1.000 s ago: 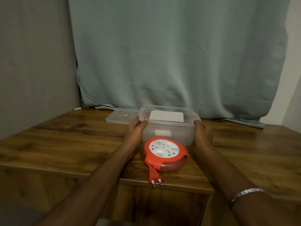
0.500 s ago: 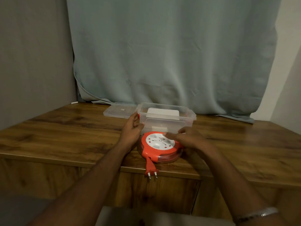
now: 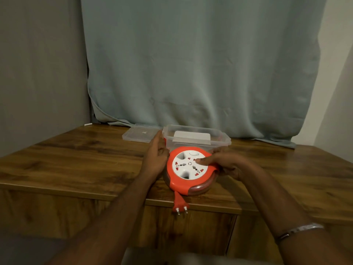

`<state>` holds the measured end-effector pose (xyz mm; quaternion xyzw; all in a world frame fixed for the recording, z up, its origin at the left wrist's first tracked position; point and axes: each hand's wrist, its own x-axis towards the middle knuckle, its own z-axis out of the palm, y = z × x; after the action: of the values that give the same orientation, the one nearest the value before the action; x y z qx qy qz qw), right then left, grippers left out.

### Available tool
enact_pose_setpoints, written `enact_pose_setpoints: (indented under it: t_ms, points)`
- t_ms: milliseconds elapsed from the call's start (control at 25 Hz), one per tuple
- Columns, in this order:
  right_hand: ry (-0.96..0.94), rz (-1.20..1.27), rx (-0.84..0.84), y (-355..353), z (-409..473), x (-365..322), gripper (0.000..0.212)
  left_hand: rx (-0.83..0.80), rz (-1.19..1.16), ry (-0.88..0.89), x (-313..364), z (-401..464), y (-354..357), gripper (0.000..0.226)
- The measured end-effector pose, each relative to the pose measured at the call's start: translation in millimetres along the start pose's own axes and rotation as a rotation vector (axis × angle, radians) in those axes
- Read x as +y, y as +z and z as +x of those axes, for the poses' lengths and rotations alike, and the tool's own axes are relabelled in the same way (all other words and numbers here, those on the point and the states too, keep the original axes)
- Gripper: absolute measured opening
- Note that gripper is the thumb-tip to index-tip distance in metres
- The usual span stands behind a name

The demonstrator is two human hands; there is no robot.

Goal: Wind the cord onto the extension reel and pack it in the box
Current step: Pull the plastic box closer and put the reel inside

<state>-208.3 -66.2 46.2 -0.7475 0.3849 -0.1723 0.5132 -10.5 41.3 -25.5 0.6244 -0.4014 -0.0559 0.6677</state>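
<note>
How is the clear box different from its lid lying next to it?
The box is deep and stands open behind the reel, while the lid is shallow and lies flat to its left. The box holds something white; the lid holds nothing. The left hand is at the box's end, not visibly on the lid. Both are clear plastic.

Wooden table (image 3: pixel 80 161); pale blue-green curtain (image 3: pixel 200 64) behind; grey wall (image 3: pixel 38 64) left
</note>
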Motion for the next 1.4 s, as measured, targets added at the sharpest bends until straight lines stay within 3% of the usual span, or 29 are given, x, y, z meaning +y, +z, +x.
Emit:
enact_pose_setpoints:
  t_ms: [160,280,480,560,680,800,920,1040,1320,1400]
  points:
    - [-0.297,-0.062,0.158,-29,-16,-45,0.049,0.023,0.120,0.148,2,1,0,0.060]
    - [-0.553,-0.189,0.228,-56,-25,-106,0.051,0.005,0.179,0.154,0,1,0,0.056]
    - [-0.854,-0.821,0.284,-51,7,-184,0.058,-0.021,0.090,0.116,-2,2,0,0.054]
    - [-0.847,-1.010,0.201,-34,32,-185,0.060,-0.020,0.069,0.108,-3,3,-1,0.052]
    - [-0.746,-1.047,0.043,-19,66,-164,0.061,-0.018,0.040,0.072,-6,4,1,0.046]
    - [-0.690,-0.947,-0.038,-17,93,-132,0.059,-0.005,0.011,0.052,-10,7,3,0.043]
    - [-0.626,-0.672,-0.119,-19,113,-102,0.054,0.000,0.047,0.075,-11,10,4,0.045]
    - [-0.573,-0.470,-0.068,-19,129,-80,0.053,0.020,0.057,0.123,-13,10,4,0.047]
    - [-0.557,-0.826,0.015,-7,132,-62,0.050,0.084,0.178,0.133,-10,4,0,0.044]
    - [-0.597,-0.702,0.134,-3,119,-59,0.042,0.113,0.246,0.150,-7,2,-2,0.042]
